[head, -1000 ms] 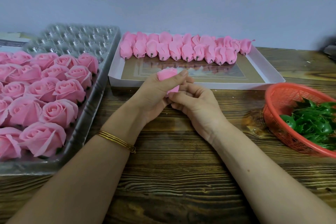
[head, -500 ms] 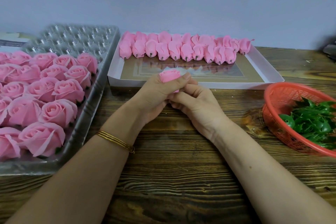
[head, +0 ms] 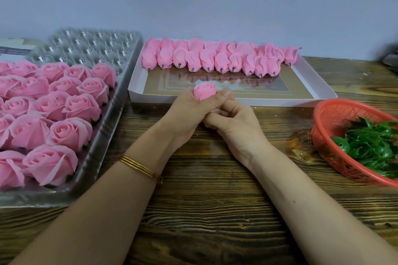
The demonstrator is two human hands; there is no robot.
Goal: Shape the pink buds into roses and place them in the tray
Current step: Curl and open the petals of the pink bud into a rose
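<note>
A pink bud [head: 204,92] stands upright above the wooden table, its rolled top facing up. My left hand [head: 189,114] grips its side, thumb across the front. Under it my right hand [head: 234,122] has its fingers curled around the bud's lower end, which is hidden. A clear plastic tray [head: 94,49] at the left holds several finished pink roses [head: 71,131]; its far cells are bare. Behind my hands, a white box [head: 305,71] carries a row of unshaped pink buds [head: 215,58] along its far side.
A red mesh basket [head: 329,118] with green leaf pieces [head: 374,146] sits at the right edge. A dark object [head: 391,60] lies at the far right. A gold bangle [head: 140,166] circles my left wrist.
The bud has turned upright in my hands, its rolled top now showing. Both hands stay together at the same place.
</note>
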